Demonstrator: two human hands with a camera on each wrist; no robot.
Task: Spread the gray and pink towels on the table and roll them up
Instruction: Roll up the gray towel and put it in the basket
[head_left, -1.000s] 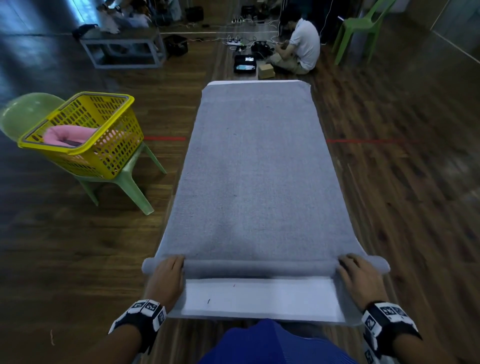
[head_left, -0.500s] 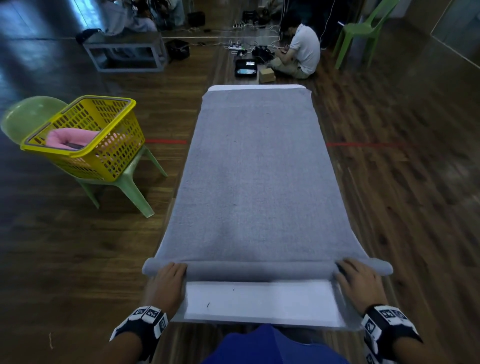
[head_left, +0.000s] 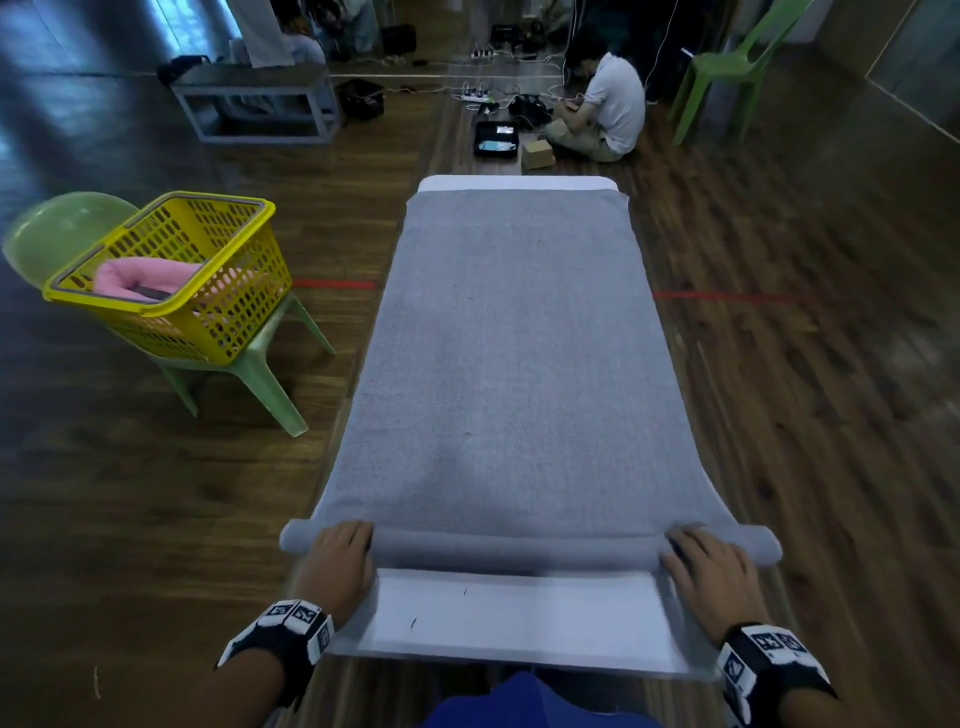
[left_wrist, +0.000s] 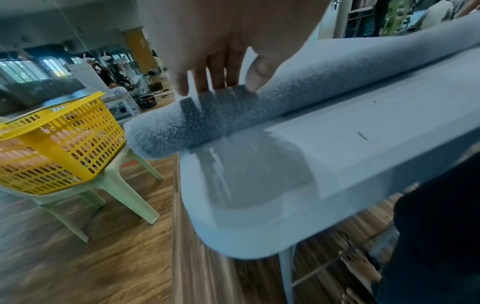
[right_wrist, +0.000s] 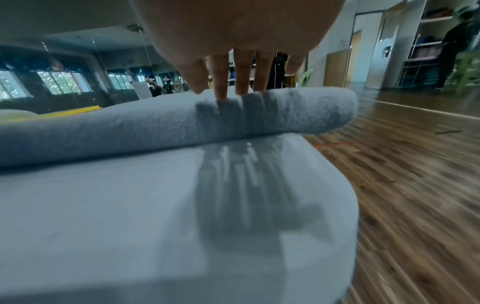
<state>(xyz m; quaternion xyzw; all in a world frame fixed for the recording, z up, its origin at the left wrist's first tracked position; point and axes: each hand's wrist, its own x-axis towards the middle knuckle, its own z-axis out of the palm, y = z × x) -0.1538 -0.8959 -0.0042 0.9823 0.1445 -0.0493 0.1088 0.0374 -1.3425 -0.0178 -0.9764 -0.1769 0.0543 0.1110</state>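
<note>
Gray towel (head_left: 519, 364) spread on table (head_left: 519, 618), only near edge rolled, pressed under straight fingers of left hand (head_left: 340, 564) and right hand (head_left: 709, 577); pink towel (head_left: 140, 275) left in basket (head_left: 228, 312), untouched.

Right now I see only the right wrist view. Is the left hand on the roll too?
Observer: Yes, the left hand presses on the roll, near its left end.
Operator: How much of the towel lies flat?
Observer: Most of it. The gray towel lies flat almost to the far edge of the table.
Operator: Where is the pink towel?
Observer: The pink towel is in the basket on a chair, left of the table.
</note>
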